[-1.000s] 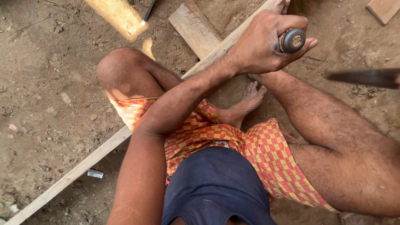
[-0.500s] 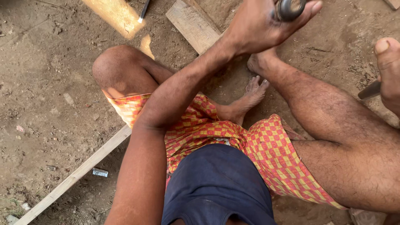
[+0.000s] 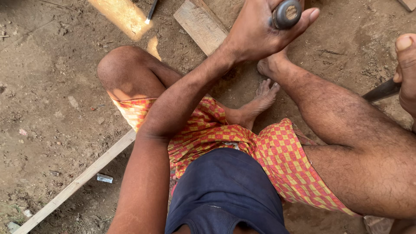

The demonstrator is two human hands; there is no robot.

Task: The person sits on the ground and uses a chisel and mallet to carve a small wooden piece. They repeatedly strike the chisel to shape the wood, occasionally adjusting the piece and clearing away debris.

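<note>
I sit on dirt ground with my legs folded over a long wooden strip point(image 3: 82, 177) that runs from the lower left up under my left arm. My left hand point(image 3: 260, 30) is closed around a tool with a round dark handle end point(image 3: 287, 14), held upright at the top of the view. My right hand point(image 3: 405, 69) at the right edge grips a dark handle point(image 3: 381, 91) that slants down to the left; its head is out of view. My feet point(image 3: 262, 97) rest below the left hand.
A short flat board point(image 3: 199, 24) lies beside the left hand. A slim dark tool point(image 3: 151, 11) lies near a patch of sunlight on the ground. A small grey scrap point(image 3: 104, 178) lies by the strip. Another wood piece point(image 3: 407, 4) shows in the top right corner.
My left hand with the round-handled tool has moved up toward the top of the view. My right hand has come into view at the right edge, and the dark handle has tilted.
</note>
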